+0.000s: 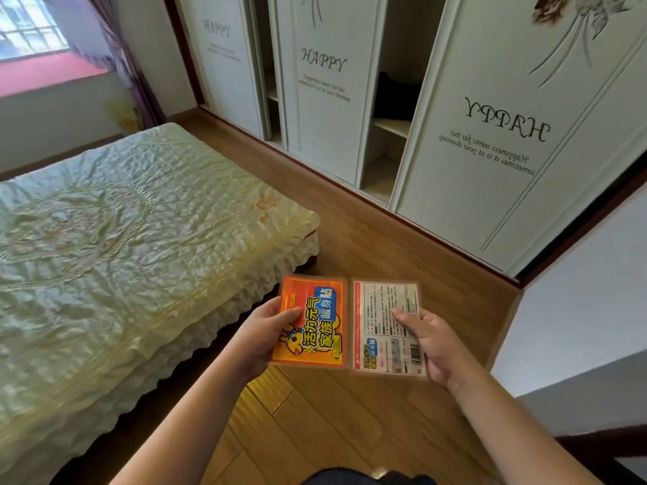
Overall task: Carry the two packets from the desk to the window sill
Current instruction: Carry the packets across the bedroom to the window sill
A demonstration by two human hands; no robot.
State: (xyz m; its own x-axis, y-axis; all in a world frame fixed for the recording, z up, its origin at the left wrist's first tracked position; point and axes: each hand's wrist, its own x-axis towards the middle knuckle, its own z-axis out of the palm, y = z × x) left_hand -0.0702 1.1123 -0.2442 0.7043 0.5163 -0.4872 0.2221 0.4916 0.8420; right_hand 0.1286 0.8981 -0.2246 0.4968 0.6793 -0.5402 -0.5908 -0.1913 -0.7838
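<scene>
My left hand grips an orange packet with blue and yellow printing, thumb on its face. Right beside it, my right hand holds a second packet turned to its pale printed back with a barcode. Both packets are held flat in front of me above the wooden floor, edges almost touching. The window sill, reddish, lies far off at the top left under a bright window. No desk is in sight.
A bed with a pale green-yellow cover fills the left side. A white wardrobe with sliding doors, partly open, lines the right. Between them runs a strip of wooden floor toward a purple curtain.
</scene>
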